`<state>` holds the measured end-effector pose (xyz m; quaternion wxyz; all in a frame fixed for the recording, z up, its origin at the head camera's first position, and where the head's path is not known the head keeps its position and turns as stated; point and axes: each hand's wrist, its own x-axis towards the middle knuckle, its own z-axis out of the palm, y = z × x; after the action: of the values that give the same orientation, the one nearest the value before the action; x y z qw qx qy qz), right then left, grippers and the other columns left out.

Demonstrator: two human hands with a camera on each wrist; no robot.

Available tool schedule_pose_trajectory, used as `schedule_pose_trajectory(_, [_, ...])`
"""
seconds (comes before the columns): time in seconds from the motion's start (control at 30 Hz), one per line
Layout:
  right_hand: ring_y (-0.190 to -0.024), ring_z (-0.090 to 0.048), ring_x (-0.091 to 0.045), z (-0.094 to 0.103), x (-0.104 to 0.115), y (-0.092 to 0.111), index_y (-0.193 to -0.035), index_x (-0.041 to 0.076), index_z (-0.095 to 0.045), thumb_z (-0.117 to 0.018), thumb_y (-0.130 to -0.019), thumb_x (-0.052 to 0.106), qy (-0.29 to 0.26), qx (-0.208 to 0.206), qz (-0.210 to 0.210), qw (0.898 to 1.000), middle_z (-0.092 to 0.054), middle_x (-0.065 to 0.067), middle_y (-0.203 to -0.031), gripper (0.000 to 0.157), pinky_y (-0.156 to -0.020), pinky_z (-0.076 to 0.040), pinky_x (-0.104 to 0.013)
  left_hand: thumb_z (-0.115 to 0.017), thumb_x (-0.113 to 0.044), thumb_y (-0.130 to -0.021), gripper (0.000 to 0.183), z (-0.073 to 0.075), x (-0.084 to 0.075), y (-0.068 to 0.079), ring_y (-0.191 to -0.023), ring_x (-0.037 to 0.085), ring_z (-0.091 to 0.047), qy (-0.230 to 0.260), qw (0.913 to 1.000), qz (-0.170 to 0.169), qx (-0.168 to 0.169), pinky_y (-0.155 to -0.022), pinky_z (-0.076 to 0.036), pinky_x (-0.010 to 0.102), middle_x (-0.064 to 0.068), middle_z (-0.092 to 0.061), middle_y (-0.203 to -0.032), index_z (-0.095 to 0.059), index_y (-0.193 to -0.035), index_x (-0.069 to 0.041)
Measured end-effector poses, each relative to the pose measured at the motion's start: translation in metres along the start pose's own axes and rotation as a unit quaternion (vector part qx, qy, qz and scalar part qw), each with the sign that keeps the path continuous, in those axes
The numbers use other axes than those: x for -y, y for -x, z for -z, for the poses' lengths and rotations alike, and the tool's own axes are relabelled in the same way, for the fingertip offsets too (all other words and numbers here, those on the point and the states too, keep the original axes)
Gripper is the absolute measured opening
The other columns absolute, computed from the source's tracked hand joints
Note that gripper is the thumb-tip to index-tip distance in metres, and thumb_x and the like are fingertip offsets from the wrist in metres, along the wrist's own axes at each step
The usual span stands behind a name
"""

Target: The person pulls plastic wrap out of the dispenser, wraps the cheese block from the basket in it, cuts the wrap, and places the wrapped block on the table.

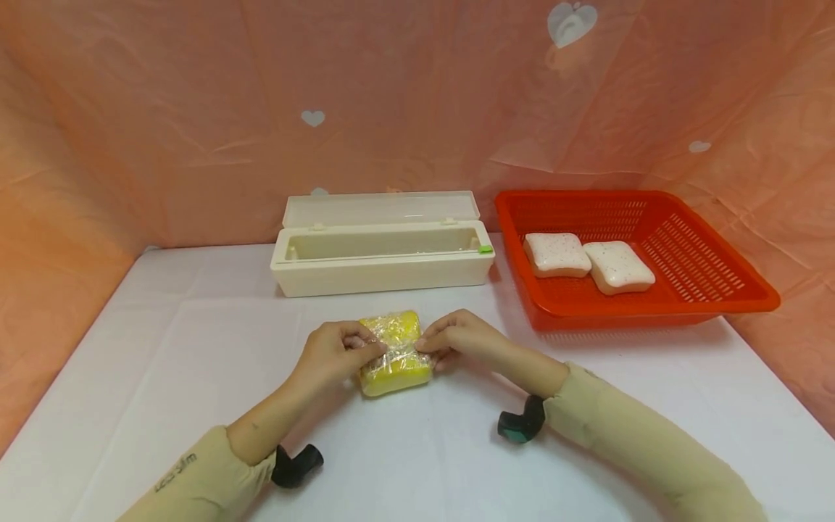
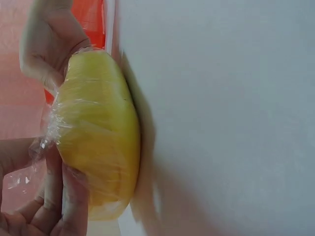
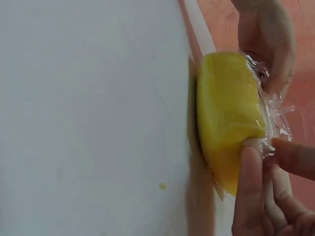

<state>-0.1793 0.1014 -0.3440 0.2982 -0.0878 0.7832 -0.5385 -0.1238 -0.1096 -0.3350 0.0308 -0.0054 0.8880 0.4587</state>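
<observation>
A yellow, rounded block (image 1: 395, 378), bread-slice-like in shape, lies on the white tabletop, covered in clear plastic wrap (image 1: 398, 333). On its left side my left hand (image 1: 334, 354) pinches gathered film between thumb and index finger, while the other fingers touch the block. From the right, my right hand (image 1: 468, 341) pinches the film at the opposite edge with thumb and fingers. In the left wrist view the wrap (image 2: 56, 120) bunches along the block's upper face. The right wrist view shows crumpled film (image 3: 270, 115) between both hands. The block's underside is hidden.
Behind the block stands a long cream plastic-wrap dispenser box (image 1: 385, 278), its lid (image 1: 381, 209) raised and a green slider (image 1: 485, 249) at the right end. To the right, a red basket (image 1: 652, 320) holds two white speckled blocks (image 1: 557, 252). A pink curtain hangs behind.
</observation>
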Motion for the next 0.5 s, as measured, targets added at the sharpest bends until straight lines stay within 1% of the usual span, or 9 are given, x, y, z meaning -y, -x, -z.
schedule_pose_trajectory(0.1, [-0.05,-0.06,-0.009,0.0,0.0,-0.005,-0.091,-0.002,-0.073,-0.07,-0.084,0.014,-0.01,-0.006,-0.043,0.999,-0.063,0.0,-0.06,0.018,-0.053,-0.053,-0.021,-0.075,-0.017,-0.078,0.013,-0.002,0.0,-0.003,-0.049,0.008,-0.051,-0.012,0.9998,0.014,-0.002,-0.051,-0.041,0.023,-0.003,-0.062,-0.056,-0.069,-0.078,-0.006])
schedule_pose_trajectory(0.17, [-0.049,-0.061,-0.009,0.001,-0.001,-0.008,-0.09,-0.002,-0.074,-0.071,-0.083,0.015,-0.009,-0.009,-0.061,0.998,-0.063,0.0,-0.059,0.019,-0.051,-0.052,-0.021,-0.076,-0.016,-0.076,0.015,-0.003,0.0,-0.005,-0.049,0.007,-0.053,0.001,0.9995,0.033,0.0,-0.051,-0.044,0.023,-0.002,-0.064,-0.057,-0.067,-0.078,-0.004])
schedule_pose_trajectory(0.23, [-0.048,-0.061,-0.009,0.002,-0.003,-0.011,-0.088,-0.001,-0.073,-0.073,-0.082,0.015,-0.002,-0.013,-0.068,0.998,-0.064,0.0,-0.059,0.017,-0.049,-0.051,-0.019,-0.078,-0.013,-0.075,0.016,-0.003,0.001,-0.007,-0.05,0.007,-0.056,0.019,0.9986,0.05,-0.003,-0.053,-0.047,0.022,0.001,-0.066,-0.059,-0.066,-0.077,-0.002])
schedule_pose_trajectory(0.27, [-0.048,-0.06,-0.008,0.002,-0.004,-0.012,-0.086,0.0,-0.072,-0.073,-0.082,0.015,0.004,-0.015,-0.068,0.998,-0.063,0.0,-0.059,0.016,-0.048,-0.05,-0.019,-0.078,-0.012,-0.074,0.017,-0.004,0.001,-0.007,-0.05,0.007,-0.057,0.028,0.998,0.057,-0.007,-0.051,-0.048,0.022,0.002,-0.067,-0.06,-0.066,-0.077,-0.001])
schedule_pose_trajectory(0.33, [-0.047,-0.058,-0.008,0.003,-0.004,-0.012,-0.08,0.003,-0.068,-0.075,-0.081,0.015,0.02,-0.018,-0.062,0.998,-0.062,-0.001,-0.058,0.014,-0.048,-0.048,-0.018,-0.079,-0.011,-0.073,0.019,-0.006,0.001,-0.007,-0.051,0.007,-0.056,0.028,0.9978,0.057,-0.019,-0.05,-0.046,0.022,0.003,-0.066,-0.06,-0.063,-0.076,-0.001])
schedule_pose_trajectory(0.4, [-0.048,-0.056,-0.008,0.002,-0.003,-0.011,-0.075,0.005,-0.063,-0.076,-0.08,0.013,0.041,-0.026,-0.043,0.998,-0.06,-0.001,-0.058,0.016,-0.049,-0.048,-0.018,-0.079,-0.011,-0.072,0.022,-0.007,0.001,-0.006,-0.052,0.009,-0.055,0.008,0.9986,0.038,-0.037,-0.049,-0.043,0.022,0.003,-0.064,-0.059,-0.06,-0.076,-0.002])
schedule_pose_trajectory(0.47, [-0.051,-0.054,-0.009,0.001,-0.001,-0.009,-0.074,0.006,-0.062,-0.078,-0.078,0.012,0.072,-0.039,-0.008,0.997,-0.058,0.0,-0.06,0.018,-0.052,-0.046,-0.018,-0.08,-0.014,-0.07,0.025,-0.007,0.001,-0.004,-0.057,0.012,-0.052,-0.019,0.9983,0.014,-0.054,-0.053,-0.04,0.024,0.002,-0.061,-0.063,-0.057,-0.075,-0.005])
schedule_pose_trajectory(0.5, [-0.055,-0.054,-0.009,0.001,0.0,-0.008,-0.075,0.005,-0.062,-0.078,-0.078,0.012,0.09,-0.044,0.014,0.995,-0.058,0.0,-0.062,0.017,-0.055,-0.047,-0.018,-0.081,-0.016,-0.07,0.028,-0.005,0.001,-0.003,-0.061,0.013,-0.051,-0.029,0.998,0.007,-0.055,-0.054,-0.039,0.025,0.002,-0.059,-0.066,-0.056,-0.074,-0.006])
